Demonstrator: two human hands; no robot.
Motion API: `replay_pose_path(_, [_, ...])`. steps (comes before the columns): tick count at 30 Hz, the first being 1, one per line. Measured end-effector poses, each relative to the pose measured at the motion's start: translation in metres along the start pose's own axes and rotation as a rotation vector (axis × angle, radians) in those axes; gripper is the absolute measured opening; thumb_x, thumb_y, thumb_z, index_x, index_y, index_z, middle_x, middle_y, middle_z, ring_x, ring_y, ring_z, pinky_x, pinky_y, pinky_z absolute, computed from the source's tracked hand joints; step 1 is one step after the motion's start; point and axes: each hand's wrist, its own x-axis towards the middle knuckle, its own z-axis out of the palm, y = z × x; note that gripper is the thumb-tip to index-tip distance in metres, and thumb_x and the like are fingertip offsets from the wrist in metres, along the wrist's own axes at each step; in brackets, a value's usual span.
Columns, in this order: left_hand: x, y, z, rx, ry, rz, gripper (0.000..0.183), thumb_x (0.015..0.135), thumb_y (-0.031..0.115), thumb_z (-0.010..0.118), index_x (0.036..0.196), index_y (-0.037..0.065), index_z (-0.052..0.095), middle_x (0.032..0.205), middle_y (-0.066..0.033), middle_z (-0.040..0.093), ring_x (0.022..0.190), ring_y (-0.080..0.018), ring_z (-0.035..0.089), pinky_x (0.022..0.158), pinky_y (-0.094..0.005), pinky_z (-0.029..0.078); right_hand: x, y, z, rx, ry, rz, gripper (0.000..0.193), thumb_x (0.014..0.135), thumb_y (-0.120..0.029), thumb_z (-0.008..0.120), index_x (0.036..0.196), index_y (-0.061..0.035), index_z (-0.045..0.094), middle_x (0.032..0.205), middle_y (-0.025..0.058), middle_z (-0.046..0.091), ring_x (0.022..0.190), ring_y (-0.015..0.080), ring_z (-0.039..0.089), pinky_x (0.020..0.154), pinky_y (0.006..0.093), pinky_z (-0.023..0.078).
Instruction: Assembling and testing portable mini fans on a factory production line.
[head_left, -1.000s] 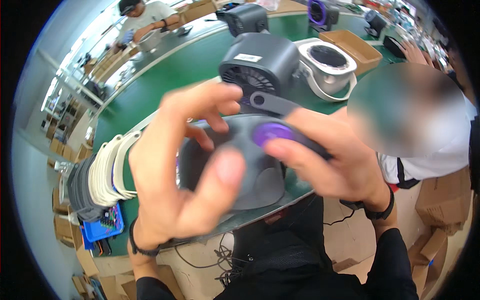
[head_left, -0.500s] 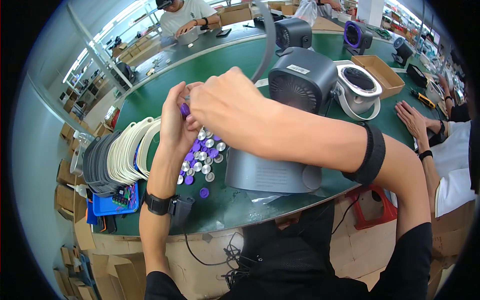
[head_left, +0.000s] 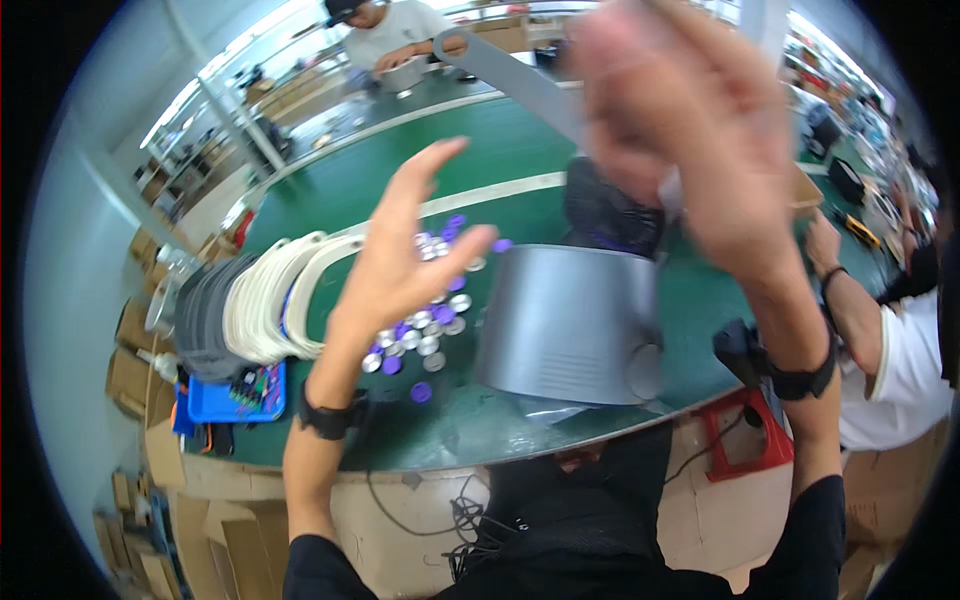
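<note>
My left hand (head_left: 400,255) is raised over the loose caps with thumb and fingers spread, and nothing shows in it. Beneath and beside it lies a scatter of purple and silver round caps (head_left: 428,345). My right hand (head_left: 690,130) is up in front of the fan's upper part; its fingers are smeared by motion, so any grip is hidden. The fan's grey base (head_left: 570,325) stands at the middle of the table, its dark fan head (head_left: 612,205) behind it partly covered by my right hand. A flat grey handle (head_left: 515,80) with a ring-shaped end reaches up and left from the fan.
At left stand stacked cream handles (head_left: 265,310) and dark grey handles (head_left: 205,325), beside a blue tray (head_left: 235,400) of small parts. A red stool (head_left: 740,435) is below the table edge. Another person's arm (head_left: 850,310) rests at right; one more person works across the table.
My hands were together around a purple cap; they have come apart. The left has opened, the right has moved right and up. The fan's handle now slants left, and its head has turned.
</note>
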Motion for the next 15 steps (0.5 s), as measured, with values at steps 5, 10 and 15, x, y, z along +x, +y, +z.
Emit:
replay_pose_path(5, [0.022, 0.058, 0.016, 0.442, 0.286, 0.708, 0.063, 0.073, 0.011, 0.087, 0.127, 0.001, 0.057, 0.118, -0.016, 0.065, 0.105, -0.0352, 0.064, 0.09, -0.0447, 0.05, 0.009, -0.034, 0.014, 0.871, 0.104, 0.205, 0.023, 0.112, -0.024, 0.026, 0.106, -0.0118, 0.044, 0.064, -0.0082, 0.037, 0.049, 0.0059, 0.031, 0.062, 0.0238, 0.029])
replay_pose_path(10, [-0.003, 0.023, -0.039, 0.684, 0.667, 0.585, 0.044, 0.086, 0.012, 0.075, 0.125, 0.004, 0.056, 0.088, -0.0073, 0.061, 0.063, -0.0214, 0.063, 0.052, -0.032, 0.05, -0.015, 0.01, 0.011, 0.065, 0.183, 0.28, 0.054, 0.11, -0.036, 0.035, 0.153, -0.0045, 0.039, 0.105, 0.0089, 0.067, 0.102, 0.017, 0.061, 0.093, 0.0311, 0.046])
replay_pose_path(15, [-0.021, -0.055, -0.179, 0.734, 0.665, -0.135, 0.054, 0.09, 0.026, 0.076, 0.132, 0.003, 0.05, 0.092, -0.0126, 0.069, 0.08, -0.0227, 0.068, 0.077, -0.0384, 0.054, -0.072, 0.006, -0.011, -0.311, 0.034, 0.407, 0.023, 0.098, -0.011, 0.056, 0.116, -0.0027, 0.066, 0.114, 0.0084, 0.066, 0.106, 0.0155, 0.061, 0.087, 0.028, 0.046])
